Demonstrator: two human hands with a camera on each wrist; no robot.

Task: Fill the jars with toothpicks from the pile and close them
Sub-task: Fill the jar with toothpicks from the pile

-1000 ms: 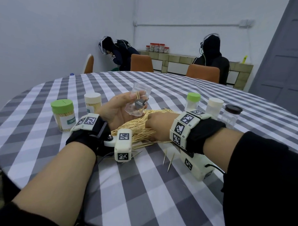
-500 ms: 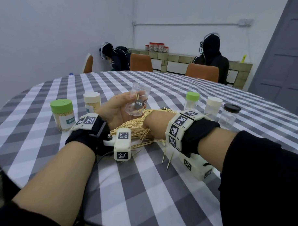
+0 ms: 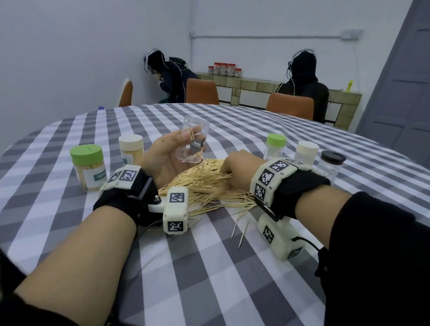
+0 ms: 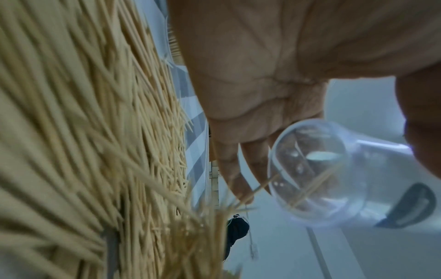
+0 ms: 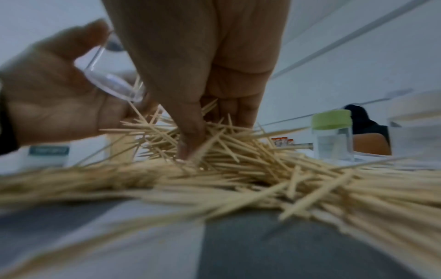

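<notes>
My left hand (image 3: 168, 154) holds a clear open jar (image 3: 193, 141) tilted above the toothpick pile (image 3: 208, 184); a few toothpicks lie inside it. In the left wrist view the jar (image 4: 334, 173) shows its round base, gripped between thumb and fingers. My right hand (image 3: 235, 168) is down on the pile, thumb and fingers (image 5: 190, 132) dug into the toothpicks (image 5: 238, 160) and pinching some. The jar's base (image 5: 114, 83) hangs just left of that hand.
Two filled, lidded jars, green (image 3: 88, 168) and cream (image 3: 131, 149), stand at the left. At the right stand lidded jars in green (image 3: 275, 145), cream (image 3: 306, 152) and black (image 3: 331, 164). Loose toothpicks (image 3: 241, 230) lie near the front. Two people sit beyond the checked table (image 3: 205, 272).
My right hand has shifted slightly left and deeper into the pile. The left hand still holds the jar in nearly the same spot.
</notes>
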